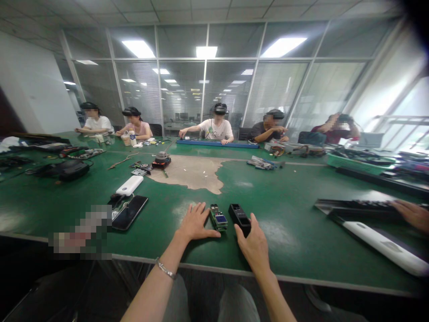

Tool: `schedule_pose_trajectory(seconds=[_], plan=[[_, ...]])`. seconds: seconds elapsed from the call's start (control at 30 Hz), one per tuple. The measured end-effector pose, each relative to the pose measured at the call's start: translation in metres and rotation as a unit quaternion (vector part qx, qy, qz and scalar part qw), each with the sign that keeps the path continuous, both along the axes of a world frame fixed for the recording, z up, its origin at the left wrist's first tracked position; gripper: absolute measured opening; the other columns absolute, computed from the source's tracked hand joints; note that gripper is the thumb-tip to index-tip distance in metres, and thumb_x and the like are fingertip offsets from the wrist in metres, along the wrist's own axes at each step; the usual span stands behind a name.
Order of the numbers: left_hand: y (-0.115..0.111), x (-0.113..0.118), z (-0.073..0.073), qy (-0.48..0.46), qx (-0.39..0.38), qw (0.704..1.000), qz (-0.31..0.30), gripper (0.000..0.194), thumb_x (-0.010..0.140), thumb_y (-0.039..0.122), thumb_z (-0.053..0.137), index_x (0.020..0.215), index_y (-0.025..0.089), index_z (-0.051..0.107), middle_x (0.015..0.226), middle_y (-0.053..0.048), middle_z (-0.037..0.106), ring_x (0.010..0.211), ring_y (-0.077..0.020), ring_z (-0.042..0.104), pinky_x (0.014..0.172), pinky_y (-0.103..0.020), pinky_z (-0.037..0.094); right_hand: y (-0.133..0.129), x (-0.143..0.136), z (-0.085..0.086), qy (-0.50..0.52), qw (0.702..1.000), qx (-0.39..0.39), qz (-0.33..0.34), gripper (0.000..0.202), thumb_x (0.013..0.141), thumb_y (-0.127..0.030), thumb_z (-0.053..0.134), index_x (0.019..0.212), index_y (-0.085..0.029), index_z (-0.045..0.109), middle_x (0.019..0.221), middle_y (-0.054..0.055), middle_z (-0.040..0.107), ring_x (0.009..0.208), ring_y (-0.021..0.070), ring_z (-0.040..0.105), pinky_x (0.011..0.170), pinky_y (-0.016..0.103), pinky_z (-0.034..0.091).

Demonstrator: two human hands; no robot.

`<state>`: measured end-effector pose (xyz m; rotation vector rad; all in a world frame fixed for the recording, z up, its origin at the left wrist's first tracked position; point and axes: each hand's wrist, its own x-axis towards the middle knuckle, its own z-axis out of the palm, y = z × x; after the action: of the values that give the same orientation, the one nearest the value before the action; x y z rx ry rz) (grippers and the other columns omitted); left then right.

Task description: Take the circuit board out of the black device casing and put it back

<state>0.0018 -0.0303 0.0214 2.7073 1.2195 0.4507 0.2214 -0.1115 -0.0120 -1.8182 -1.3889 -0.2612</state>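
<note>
My left hand [194, 223] lies on the green table with its fingers spread. Its thumb reaches the near end of a small green circuit board [219, 218] that carries a bluish display; whether they touch is hard to make out. To the right of the board is a black rectangular device case [238, 216] with openings in its upper face. Around the near end of that case my right hand [254, 239] is closed, thumb on the left and fingers on the right. The board and the case lie side by side, a small gap between them.
A black phone [130, 213] and a white power bank [130, 185] lie to the left. Beyond my hands is a bare brown patch [197, 174]. At right, another person's hand [414, 214] rests by a long white-and-black part [385, 243]. Several people sit opposite.
</note>
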Motion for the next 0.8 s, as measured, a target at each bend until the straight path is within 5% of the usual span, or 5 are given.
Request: schedule_pose_trajectory(seconds=[0.37, 0.8], plan=[[-0.0023, -0.0010, 0.0027, -0.007, -0.006, 1.000, 0.002, 0.103, 0.065, 0.090, 0.039, 0.143, 0.023, 0.032, 0.155, -0.011, 0.022, 0.142, -0.0356, 0.018, 0.114, -0.055, 0.009, 0.0008, -0.0017, 0.0036, 0.014, 1.000, 0.006, -0.002, 0.080, 0.083, -0.057, 0.048, 0.142, -0.005, 0.031, 0.130, 0.023, 0.052, 0.116, 0.0322, 0.052, 0.097, 0.045, 0.041], [-0.0023, -0.0006, 0.0024, -0.011, -0.004, 1.000, 0.002, 0.102, 0.064, 0.089, 0.041, 0.143, 0.024, 0.032, 0.154, -0.011, 0.024, 0.141, -0.0354, 0.020, 0.114, -0.054, 0.010, -0.0026, -0.0058, 0.0073, 0.008, 1.000, 0.005, 0.017, 0.065, 0.087, -0.049, 0.043, 0.137, -0.007, 0.041, 0.128, 0.020, 0.056, 0.114, 0.0307, 0.055, 0.094, 0.045, 0.044]])
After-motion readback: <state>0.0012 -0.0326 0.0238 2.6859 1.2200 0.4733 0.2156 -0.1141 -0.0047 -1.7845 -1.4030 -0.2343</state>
